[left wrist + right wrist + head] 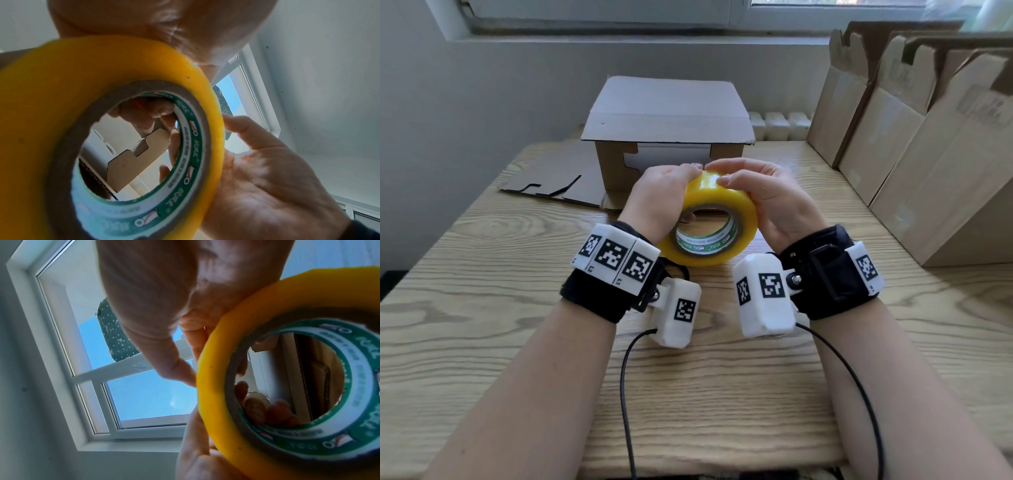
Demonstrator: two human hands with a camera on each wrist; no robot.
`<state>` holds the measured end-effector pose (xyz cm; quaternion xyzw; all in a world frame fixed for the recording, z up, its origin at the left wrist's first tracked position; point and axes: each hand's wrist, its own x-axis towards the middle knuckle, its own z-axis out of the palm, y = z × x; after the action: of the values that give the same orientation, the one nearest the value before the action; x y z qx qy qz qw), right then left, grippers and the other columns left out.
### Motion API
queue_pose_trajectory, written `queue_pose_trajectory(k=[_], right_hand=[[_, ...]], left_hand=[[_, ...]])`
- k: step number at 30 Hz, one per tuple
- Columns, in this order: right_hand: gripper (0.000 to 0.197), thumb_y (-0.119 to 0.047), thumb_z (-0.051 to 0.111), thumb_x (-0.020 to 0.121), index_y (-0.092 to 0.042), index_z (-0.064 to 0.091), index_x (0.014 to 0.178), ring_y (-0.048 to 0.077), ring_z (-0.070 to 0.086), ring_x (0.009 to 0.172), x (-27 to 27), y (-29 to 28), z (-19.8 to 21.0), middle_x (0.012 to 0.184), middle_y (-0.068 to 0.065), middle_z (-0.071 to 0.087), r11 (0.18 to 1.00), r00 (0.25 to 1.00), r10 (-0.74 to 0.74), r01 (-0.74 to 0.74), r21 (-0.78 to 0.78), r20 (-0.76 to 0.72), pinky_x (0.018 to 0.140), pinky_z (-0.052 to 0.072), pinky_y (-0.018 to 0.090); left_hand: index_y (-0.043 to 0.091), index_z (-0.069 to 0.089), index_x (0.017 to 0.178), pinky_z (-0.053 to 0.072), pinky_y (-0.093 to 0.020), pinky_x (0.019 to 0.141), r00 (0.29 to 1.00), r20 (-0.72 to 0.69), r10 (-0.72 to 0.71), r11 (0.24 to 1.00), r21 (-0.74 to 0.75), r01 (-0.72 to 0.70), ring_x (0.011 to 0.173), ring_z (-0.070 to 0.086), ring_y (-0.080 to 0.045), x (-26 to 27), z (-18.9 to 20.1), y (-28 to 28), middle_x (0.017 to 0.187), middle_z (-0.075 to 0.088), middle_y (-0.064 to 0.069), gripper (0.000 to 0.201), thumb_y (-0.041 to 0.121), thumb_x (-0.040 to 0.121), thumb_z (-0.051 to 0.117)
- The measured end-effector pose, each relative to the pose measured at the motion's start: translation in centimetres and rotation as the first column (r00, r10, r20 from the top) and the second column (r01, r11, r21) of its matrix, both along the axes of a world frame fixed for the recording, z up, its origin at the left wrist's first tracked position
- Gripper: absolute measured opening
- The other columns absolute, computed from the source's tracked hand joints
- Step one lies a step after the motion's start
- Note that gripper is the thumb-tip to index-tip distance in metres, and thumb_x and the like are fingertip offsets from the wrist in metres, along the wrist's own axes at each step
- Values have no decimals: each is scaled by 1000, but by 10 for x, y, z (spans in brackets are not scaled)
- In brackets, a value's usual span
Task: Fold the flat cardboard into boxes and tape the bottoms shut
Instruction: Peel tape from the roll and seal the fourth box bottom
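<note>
Here the roll of yellow tape [717, 219] is held up above the wooden table [482, 308], between the two hands, with its open core facing the person. The left hand [654, 195] grips the roll from the left side; its fingers are curled over the top of the roll, and through the core some fingertips [144, 116] show behind it. The right hand [763, 198] holds the roll from the right, its fingers bent over the top edge, and its thumb [164, 353] presses on the yellow side. The fingertips of both hands meet on the top of the roll. Just behind the tape a folded cardboard box [667, 126] stands on the table. Flat cardboard [558, 178] lies to its left, and more flat pieces [914, 137] lean upright on the right.
</note>
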<state>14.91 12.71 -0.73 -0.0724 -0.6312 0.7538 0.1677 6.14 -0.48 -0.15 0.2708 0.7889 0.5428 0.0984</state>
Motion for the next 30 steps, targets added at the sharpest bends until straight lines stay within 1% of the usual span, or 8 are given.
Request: queue_pose_trajectory(k=[3,6,10,13,17,21,26,30], right_hand=[[18,-9,71,76,-12,73,94,19,65,76,-1,-5,-1,84,7,71,997,1000,-30,30,71,2,74,56,32],[22,-20,72,67,-16,72,89,14,65,77,-4,-11,-3,85,4,70,984,995,-97,98,152,-16,72,54,29],[19,-17,72,78,-14,71,97,16,65,85,-4,-8,-3,95,7,71,986,997,-65,70,150,-40,78,54,31],[21,-19,54,93,-12,73,102,20,64,89,-4,3,-4,95,7,72,991,997,-79,79,111,-9,80,52,33],[19,-34,53,96,-25,70,91,19,63,102,-8,4,-10,94,-7,69,927,972,-221,184,326,81,92,51,34],[15,-37,55,80,-29,64,71,19,59,82,-9,-1,-7,71,-17,63,894,957,-289,275,354,-14,84,48,48],[25,-52,62,64,-28,61,57,23,56,71,-8,6,-5,69,5,59,824,934,-349,345,449,-77,74,52,54],[37,-52,60,65,-16,65,64,26,57,70,-11,8,-8,74,16,65,818,924,-375,367,443,-73,73,51,60]], left_hand=[[20,57,123,46,-6,62,1000,-14,-21,998,61,22,89,54,-7,1,2,-3,116,52,-3,27,15,106,37],[10,55,134,46,-10,74,999,29,-37,992,121,33,108,56,-15,2,3,-4,124,56,-8,35,12,106,34],[10,66,103,50,-11,57,997,65,-50,993,113,42,65,60,7,0,4,-3,93,60,3,24,18,104,43],[14,56,77,53,-21,56,991,126,-49,986,162,28,65,59,-9,2,4,-2,81,50,-10,25,21,101,52],[12,59,82,55,-40,70,977,210,-30,980,201,-13,81,55,-28,5,6,-3,87,54,-15,25,33,94,65],[1,62,95,54,-22,53,974,210,-89,978,206,45,65,62,-17,10,9,-3,87,62,-11,21,22,96,61],[10,69,96,51,-19,61,993,22,-115,991,73,113,67,63,-5,15,11,-7,82,68,0,15,23,87,71],[21,69,97,53,-40,83,984,0,-177,984,0,177,90,67,-22,20,9,-4,94,70,-6,30,44,79,61]])
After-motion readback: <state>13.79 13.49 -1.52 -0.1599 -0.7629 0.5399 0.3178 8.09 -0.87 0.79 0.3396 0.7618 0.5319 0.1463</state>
